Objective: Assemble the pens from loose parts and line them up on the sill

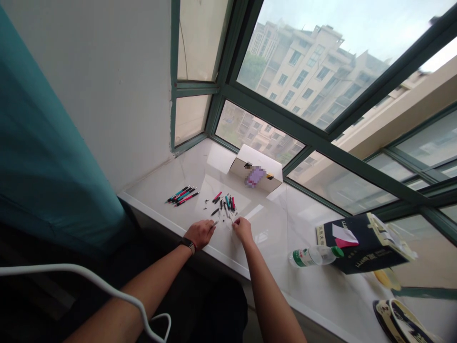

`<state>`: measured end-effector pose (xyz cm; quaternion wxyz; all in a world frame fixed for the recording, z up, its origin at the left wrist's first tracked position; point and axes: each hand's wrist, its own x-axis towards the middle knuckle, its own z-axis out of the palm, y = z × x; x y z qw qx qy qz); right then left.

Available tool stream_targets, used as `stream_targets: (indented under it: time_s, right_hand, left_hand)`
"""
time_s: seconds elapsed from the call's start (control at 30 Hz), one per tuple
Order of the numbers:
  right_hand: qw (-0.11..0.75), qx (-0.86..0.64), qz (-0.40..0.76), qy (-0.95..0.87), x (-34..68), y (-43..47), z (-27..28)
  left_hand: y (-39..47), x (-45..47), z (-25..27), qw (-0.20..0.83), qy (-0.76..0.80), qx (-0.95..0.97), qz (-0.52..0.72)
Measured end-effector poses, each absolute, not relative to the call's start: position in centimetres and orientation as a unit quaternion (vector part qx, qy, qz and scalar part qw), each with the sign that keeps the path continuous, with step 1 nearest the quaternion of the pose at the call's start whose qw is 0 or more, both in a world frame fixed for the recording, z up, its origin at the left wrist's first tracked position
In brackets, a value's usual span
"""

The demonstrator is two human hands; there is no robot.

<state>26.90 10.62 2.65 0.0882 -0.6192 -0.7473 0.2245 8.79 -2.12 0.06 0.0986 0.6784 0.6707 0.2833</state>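
My left hand (pixel 201 233), wearing a dark watch (pixel 187 244), is closed near the counter's front edge. A small, pale, thin piece shows at its fingertips, too small to identify. My right hand (pixel 243 230) pinches a thin, light-coloured piece that looks like part of a pen. Just beyond both hands lie loose pen parts (pixel 228 202): black grips, red and teal barrels, and small metal bits. To the left, several assembled pens (pixel 182 196) in teal, red and black lie side by side on the white counter (pixel 271 238).
An open white box (pixel 238 167) stands by the window at the back. To the right, a plastic bottle (pixel 314 256) with a green cap lies against a dark paper bag (pixel 360 247). A white cable (pixel 82 270) crosses the lower left, near a teal curtain (pixel 43 128).
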Motion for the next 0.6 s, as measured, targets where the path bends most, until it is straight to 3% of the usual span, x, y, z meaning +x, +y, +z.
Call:
stream_targets:
  time_s: [0.23,0.33,0.5,0.6]
  right_hand:
    - [0.07,-0.642,0.217,-0.732,27.3,10.8,2.4]
    - [0.109,-0.652,0.242,-0.71,27.6,10.0,2.3]
    - [0.305,-0.583,0.512,-0.552,26.1,7.3,3.6]
    - [0.371,-0.499,0.611,-0.49,24.2,5.5,4.9]
  left_hand:
    - [-2.1,8.8,0.1,0.098,0.672,0.679,0.279]
    - [-2.1,8.8,0.0,0.096,0.673,0.679,0.279]
    - [-2.1,8.8,0.0,0.098,0.672,0.677,0.283]
    - [-2.1,8.9,0.0,0.097,0.673,0.677,0.282]
